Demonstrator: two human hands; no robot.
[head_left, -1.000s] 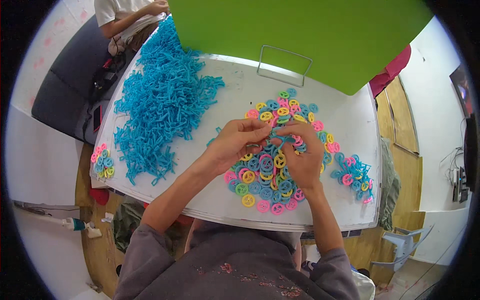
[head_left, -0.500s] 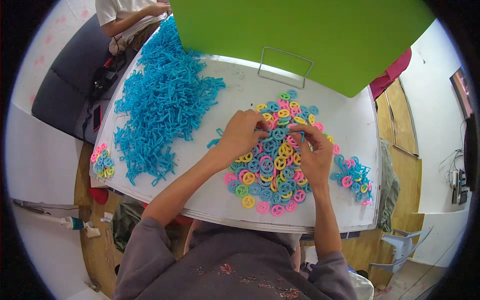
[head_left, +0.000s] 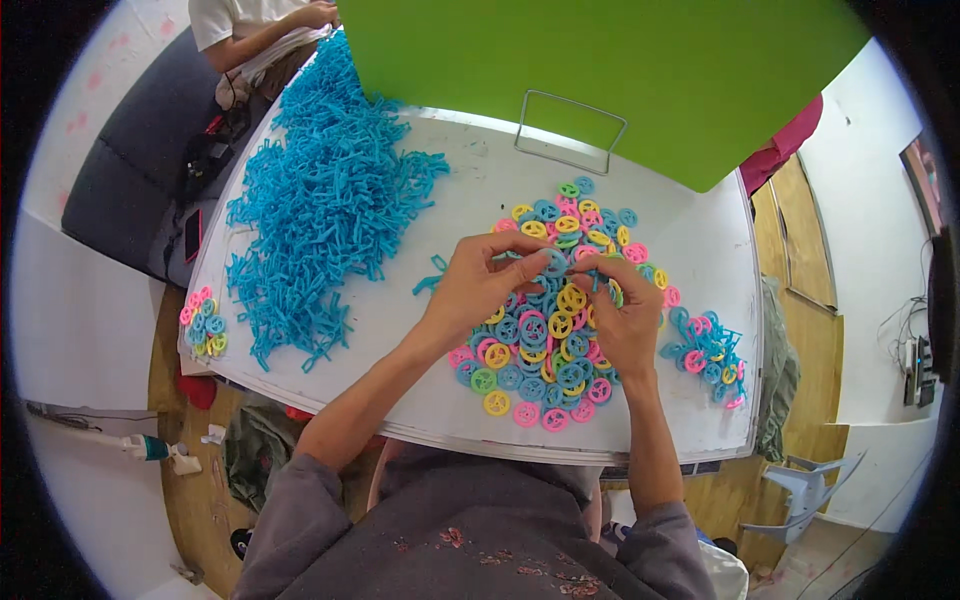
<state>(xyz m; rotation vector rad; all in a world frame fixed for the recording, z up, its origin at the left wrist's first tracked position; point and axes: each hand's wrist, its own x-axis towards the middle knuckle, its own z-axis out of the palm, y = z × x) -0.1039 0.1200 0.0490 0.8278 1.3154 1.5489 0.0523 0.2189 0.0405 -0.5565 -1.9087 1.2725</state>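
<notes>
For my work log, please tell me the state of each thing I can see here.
left hand: pinching a blue wheel
right hand: pinching the same wheel
loose wheels: heaped under the hands
blue sticks: piled at left
white table: lying flat

Three ring heaps [head_left: 545,330] — perhaps one blue pile [head_left: 320,200]

The left hand [head_left: 478,290] and right hand [head_left: 622,318], set a little apart over the pile of coloured rings [head_left: 555,330] a second ago, have been drawn together. Their fingertips now meet above the pile's upper middle, where a blue ring [head_left: 553,264] is pinched between them.
</notes>
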